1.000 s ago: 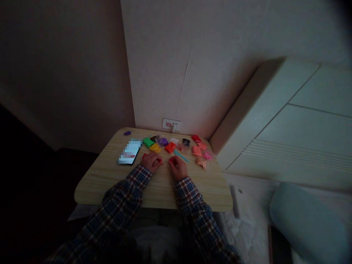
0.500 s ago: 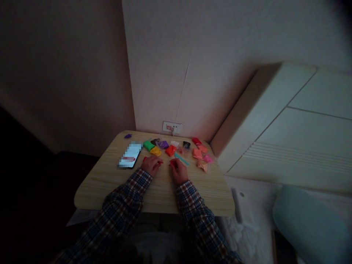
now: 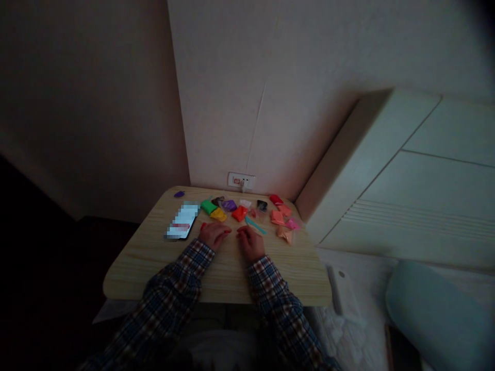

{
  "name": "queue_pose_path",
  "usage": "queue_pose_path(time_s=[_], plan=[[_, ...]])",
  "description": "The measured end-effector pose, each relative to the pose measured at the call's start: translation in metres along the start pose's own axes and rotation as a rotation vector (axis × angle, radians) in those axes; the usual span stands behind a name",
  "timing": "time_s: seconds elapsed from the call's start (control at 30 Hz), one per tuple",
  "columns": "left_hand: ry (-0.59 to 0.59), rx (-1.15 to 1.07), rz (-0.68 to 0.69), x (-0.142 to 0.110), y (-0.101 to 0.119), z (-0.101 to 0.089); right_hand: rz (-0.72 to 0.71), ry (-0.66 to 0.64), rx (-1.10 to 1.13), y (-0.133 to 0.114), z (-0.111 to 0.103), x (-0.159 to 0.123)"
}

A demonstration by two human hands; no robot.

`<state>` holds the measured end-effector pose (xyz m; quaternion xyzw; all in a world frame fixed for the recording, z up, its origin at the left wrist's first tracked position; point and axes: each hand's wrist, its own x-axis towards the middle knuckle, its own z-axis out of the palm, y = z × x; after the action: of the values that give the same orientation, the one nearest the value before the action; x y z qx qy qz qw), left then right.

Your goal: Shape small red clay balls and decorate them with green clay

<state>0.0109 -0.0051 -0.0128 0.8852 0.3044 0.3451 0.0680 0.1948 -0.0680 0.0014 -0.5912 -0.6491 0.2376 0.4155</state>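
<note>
My left hand [image 3: 213,235] and my right hand [image 3: 250,241] rest close together on a small light wooden table [image 3: 154,257], fingers curled inward. A bit of red shows at the fingertips of each hand; I cannot make out what it is. Just beyond the hands lie several small coloured packets: green [image 3: 208,207], yellow [image 3: 218,214], purple [image 3: 229,205], red [image 3: 240,213], orange [image 3: 277,217] and pink [image 3: 291,224]. A thin teal stick [image 3: 255,225] lies by my right hand.
A phone [image 3: 181,222] with a lit screen lies left of my hands. A small purple piece [image 3: 179,194] sits at the far left corner. A wall socket [image 3: 241,180] is behind the table. A white bed headboard [image 3: 406,170] and pillow [image 3: 436,309] stand right.
The view has shifted slightly; my hands stay close together on the table in nearly the same place.
</note>
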Motion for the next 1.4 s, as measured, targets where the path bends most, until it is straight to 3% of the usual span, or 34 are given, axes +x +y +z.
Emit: queue_pose_path(time_s=[0.87,1.2,1.4], plan=[[-0.1,0.098,-0.117,0.003,0.01,0.001,-0.119,-0.016,-0.056,0.002,0.006,0.001],[-0.019,-0.062,-0.116,0.005,0.014,-0.007,-0.108,-0.002,0.018,-0.003,0.002,-0.001],[0.178,-0.29,-0.207,0.011,0.033,-0.024,-0.12,0.091,0.221,-0.015,0.0,-0.003]])
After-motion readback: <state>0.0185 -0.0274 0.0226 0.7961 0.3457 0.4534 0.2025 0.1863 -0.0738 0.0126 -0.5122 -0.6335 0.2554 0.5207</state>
